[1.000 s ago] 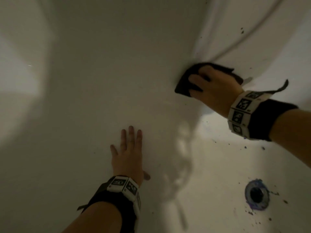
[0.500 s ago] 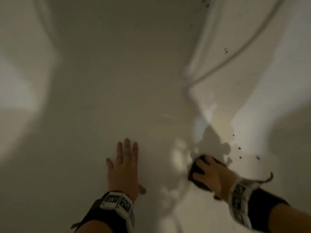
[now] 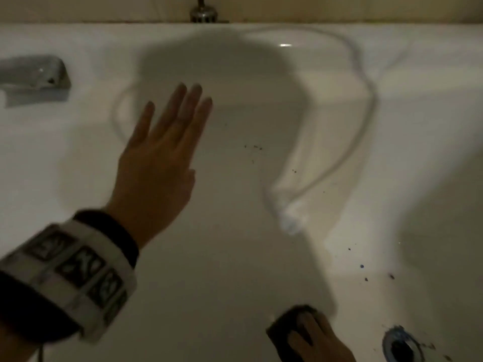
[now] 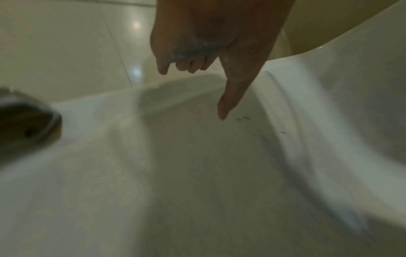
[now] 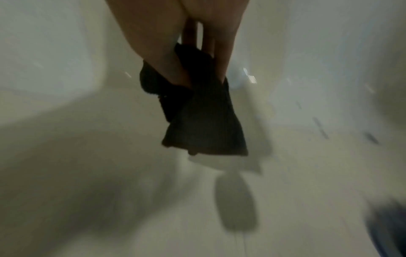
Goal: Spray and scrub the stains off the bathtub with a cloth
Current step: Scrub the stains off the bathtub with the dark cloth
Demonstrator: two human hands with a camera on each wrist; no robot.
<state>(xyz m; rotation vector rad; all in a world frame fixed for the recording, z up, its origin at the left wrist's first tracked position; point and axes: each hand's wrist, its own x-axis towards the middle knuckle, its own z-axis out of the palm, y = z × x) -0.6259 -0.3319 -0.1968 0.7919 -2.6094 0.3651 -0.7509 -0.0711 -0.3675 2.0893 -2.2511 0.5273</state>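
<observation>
Two hands work in a dim white tub (image 3: 431, 126): the right hand (image 3: 320, 340), grip clamped on a dark cloth (image 3: 283, 329) near the drain (image 3: 401, 347); the left hand (image 3: 159, 165) splayed, holding nothing. No legible writing.

One bathtub (image 3: 78, 152). One dark cloth (image 3: 286, 326). Two hands: one left hand (image 3: 156, 165), one right hand (image 3: 317, 340). One drain (image 3: 400, 347). One metal handle (image 3: 34, 77). One tap base (image 3: 203, 14). Dark specks: too small and numerous to count.

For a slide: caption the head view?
Right hand presses a dark cloth on the bathtub floor; left hand hovers open.
</observation>
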